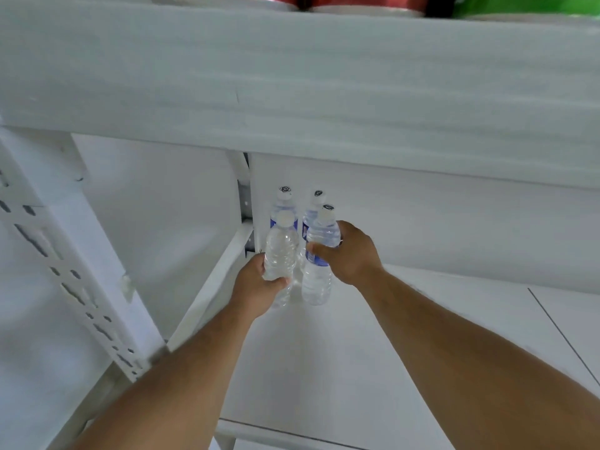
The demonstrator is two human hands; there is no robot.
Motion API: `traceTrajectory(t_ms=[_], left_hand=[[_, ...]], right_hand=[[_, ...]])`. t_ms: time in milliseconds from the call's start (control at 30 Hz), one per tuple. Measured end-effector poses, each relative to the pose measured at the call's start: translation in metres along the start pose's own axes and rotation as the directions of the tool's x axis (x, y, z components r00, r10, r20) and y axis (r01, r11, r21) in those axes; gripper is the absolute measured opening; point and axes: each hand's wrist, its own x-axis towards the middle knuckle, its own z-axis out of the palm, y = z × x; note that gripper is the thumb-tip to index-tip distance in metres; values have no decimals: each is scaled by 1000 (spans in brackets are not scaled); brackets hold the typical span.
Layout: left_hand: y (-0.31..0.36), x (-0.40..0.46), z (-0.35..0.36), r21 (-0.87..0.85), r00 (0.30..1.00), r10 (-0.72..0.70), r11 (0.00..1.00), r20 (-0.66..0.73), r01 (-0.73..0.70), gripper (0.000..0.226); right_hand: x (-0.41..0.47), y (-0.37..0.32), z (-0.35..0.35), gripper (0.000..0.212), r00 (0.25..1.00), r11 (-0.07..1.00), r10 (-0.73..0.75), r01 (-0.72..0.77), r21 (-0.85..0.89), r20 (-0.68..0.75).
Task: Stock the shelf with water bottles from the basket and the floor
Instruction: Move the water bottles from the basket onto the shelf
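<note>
Four water bottles in view, all tucked into the back left corner of the white shelf (373, 336). Two stand at the very back against the rear panel: the back left bottle (285, 203) and the back right bottle (314, 206), both with blue labels and scribbled black marks on their white caps. The other two are in hand, just in front of those.

The left hand (256, 287) is wrapped around the lower body of the front left bottle (281, 251), which looks label-free and clear. The right hand (349, 254) is closed around the middle of the front right bottle (319, 258), thumb across its blue label. Two hands, two bottles — one each, both firmly gripped.

All four bottles have their long axis vertical, caps up, more or less upright. Can't tell if the held ones are touching the shelf surface.

Around them: a perforated white upright (65, 274) on the left, a slanted side rail (224, 271) right beside the left hand, and the upper shelf (292, 76) overhanging everything — it cuts off headroom above the caps. On top of it, red and green containers (373, 1) peek in, cropped.
</note>
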Motion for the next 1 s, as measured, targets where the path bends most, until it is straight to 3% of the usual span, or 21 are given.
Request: traceTrajectory(t_ms=[200,333,500,633,1000], left_hand=[[-2,18,3,-15,1000,13,1000,14,-12,41],[-7,22,0,-19,999,21,1000,24,-20,43],[-8,26,-2,49,998,58,997,22,-59,40],[-9,30,2,40,998,64,997,9,-65,44],[-10,35,8,121,1000,16,992,24,-19,57]], right_hand=[[12,-2,17,35,1000,1000,-5,5,2,8],[7,3,27,41,1000,999,-18,19,43,-7],[1,11,31,60,996,994,73,-69,-80,57],[2,15,38,49,994,991,77,-69,-110,74],[6,13,34,44,994,994,95,-91,-65,57]])
